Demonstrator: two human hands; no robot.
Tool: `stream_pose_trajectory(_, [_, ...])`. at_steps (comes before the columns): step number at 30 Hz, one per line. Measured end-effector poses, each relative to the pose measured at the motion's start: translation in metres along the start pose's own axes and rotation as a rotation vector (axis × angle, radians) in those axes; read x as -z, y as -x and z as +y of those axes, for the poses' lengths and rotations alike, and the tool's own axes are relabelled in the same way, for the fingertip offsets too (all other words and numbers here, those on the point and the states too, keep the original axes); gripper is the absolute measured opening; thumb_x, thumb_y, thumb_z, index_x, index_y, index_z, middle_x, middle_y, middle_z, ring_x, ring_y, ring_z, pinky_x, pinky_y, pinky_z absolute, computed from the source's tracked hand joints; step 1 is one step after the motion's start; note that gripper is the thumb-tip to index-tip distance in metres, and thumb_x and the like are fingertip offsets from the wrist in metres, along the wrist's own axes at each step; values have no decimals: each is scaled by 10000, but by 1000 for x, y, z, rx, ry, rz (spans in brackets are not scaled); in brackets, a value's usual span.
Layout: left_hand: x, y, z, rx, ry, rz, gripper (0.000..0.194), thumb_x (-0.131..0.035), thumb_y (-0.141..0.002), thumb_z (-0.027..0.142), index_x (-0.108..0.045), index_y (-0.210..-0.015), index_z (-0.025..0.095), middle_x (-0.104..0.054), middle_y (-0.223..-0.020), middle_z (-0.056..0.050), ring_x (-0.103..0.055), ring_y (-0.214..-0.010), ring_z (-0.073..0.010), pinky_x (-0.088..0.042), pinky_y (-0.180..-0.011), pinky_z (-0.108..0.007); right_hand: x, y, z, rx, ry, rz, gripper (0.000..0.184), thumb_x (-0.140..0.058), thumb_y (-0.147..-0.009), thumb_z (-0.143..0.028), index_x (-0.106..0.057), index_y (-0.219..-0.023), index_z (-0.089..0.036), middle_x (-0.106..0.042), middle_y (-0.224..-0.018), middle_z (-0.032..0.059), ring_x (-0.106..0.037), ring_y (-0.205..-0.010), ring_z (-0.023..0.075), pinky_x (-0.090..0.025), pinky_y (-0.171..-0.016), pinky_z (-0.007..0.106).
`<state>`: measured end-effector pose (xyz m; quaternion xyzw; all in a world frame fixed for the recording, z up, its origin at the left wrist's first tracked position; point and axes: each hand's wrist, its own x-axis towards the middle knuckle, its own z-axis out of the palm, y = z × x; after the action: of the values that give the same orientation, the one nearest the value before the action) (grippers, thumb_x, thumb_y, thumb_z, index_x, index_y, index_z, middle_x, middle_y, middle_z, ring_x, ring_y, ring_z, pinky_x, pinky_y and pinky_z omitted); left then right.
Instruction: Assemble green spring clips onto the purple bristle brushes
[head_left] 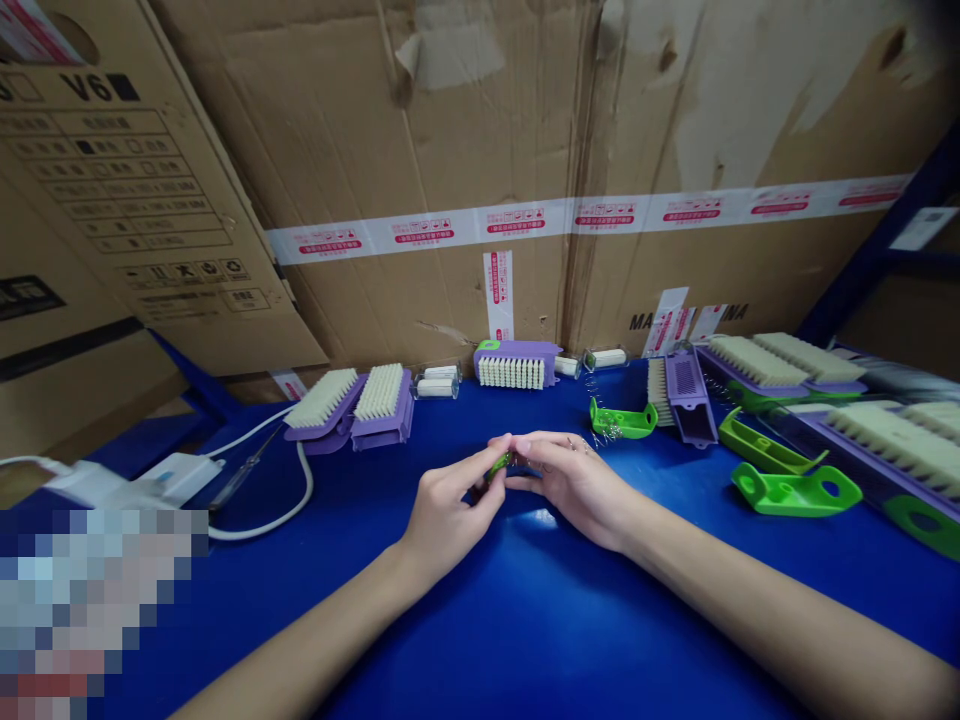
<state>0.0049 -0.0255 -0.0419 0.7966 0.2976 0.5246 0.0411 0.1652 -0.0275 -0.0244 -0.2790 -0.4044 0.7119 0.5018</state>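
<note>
Left hand [454, 512] pinching against curled right hand [576, 487]

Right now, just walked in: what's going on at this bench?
A person is working with both bare hands above a blue tabletop. The left hand pinches a small green part; the right hand meets it there, its exact grip partly hidden. Straight ahead, near the cardboard, sits a purple brush. Two more purple brushes lie to the left, and loose green pieces lie to the right.
</note>
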Motion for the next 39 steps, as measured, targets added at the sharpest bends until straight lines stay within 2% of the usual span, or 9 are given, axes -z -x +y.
stream_pose_trajectory(8, [0, 0, 0, -16, 2, -2, 419, -562, -770, 56, -604, -1170, 176, -701, -737, 3, -500, -466, -31, -486, -499, -138, -3, 0, -1, 3, 16, 17, 106, -702, -705, -285, -726, -745, -189, -687, -837, 50, -597, -842, 180, -456, -843, 392])
stream_pose_trajectory(14, [0, 0, 1, -6, 7, -3, 413, -569, -766, 54, -608, -1160, 173, -722, -832, -21, -545, -487, -36, -496, -498, -135, -2, -1, 0, -14, -48, 58, 94, -700, -688, -274, -715, -704, -183, -689, -832, 43, -599, -835, 181, -441, -870, 416])
stream_pose_trajectory(22, [1, 0, 1, 1, 12, -2, 438, -571, -762, 51, -598, -1178, 188, -723, -913, -39, -577, -513, -43, -519, -517, -140, -2, 0, -2, -25, -65, 36, 122, -696, -687, -307, -708, -706, -187, -692, -845, 47, -597, -878, 196, -432, -871, 418])
stream_pose_trajectory(28, [0, 1, 0, -18, -6, -5, 458, -562, -769, 54, -584, -1199, 208, -724, -873, -23, -581, -516, -45, -519, -524, -140, -3, 0, 0, -1, -29, 51, 125, -731, -668, -310, -701, -673, -189, -675, -778, 33, -590, -792, 173, -457, -815, 388])
stream_pose_trajectory(39, [1, 0, 1, -25, -8, -7, 462, -568, -764, 51, -582, -1198, 207, -722, -926, -32, -598, -540, -47, -522, -535, -140, -1, 0, -1, -1, -57, 40, 91, -689, -679, -270, -713, -687, -182, -699, -849, 58, -609, -866, 205, -441, -871, 428])
